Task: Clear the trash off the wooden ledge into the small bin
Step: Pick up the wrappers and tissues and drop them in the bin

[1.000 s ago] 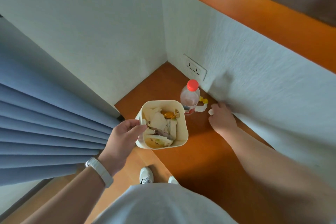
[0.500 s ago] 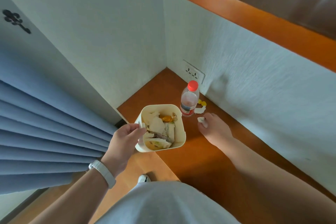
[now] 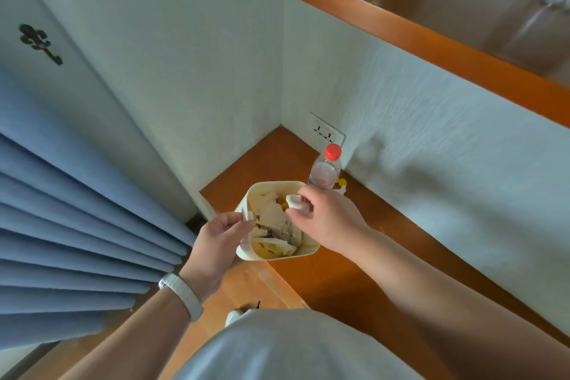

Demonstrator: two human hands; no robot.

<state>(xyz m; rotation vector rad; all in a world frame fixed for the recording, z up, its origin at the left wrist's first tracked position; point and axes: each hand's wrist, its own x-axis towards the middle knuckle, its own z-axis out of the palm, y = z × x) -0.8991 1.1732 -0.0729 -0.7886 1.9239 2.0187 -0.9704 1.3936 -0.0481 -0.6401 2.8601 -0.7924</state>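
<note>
A small cream bin (image 3: pixel 305 248) full of paper scraps and wrappers hangs just off the corner of the wooden ledge (image 3: pixel 348 268). My left hand (image 3: pixel 219 237) grips its left rim. My right hand (image 3: pixel 327 216) is over the bin's opening, fingers pinched on a crumpled white scrap (image 3: pixel 295 201). A clear bottle with a red cap (image 3: pixel 327 168) stands on the ledge behind the bin. Small yellow and white bits (image 3: pixel 341 184) lie beside the bottle, partly hidden by my right hand.
White walls close the ledge at the back and right, with a wall socket (image 3: pixel 326 132) near the corner. A higher wooden shelf (image 3: pixel 431 37) runs above. Blue curtains (image 3: pixel 71 225) hang at the left. My shoe (image 3: pixel 234 315) shows on the floor below.
My right hand picked the white scrap off the ledge near the bottle and carried it left, over the bin. The left hand keeps holding the bin.
</note>
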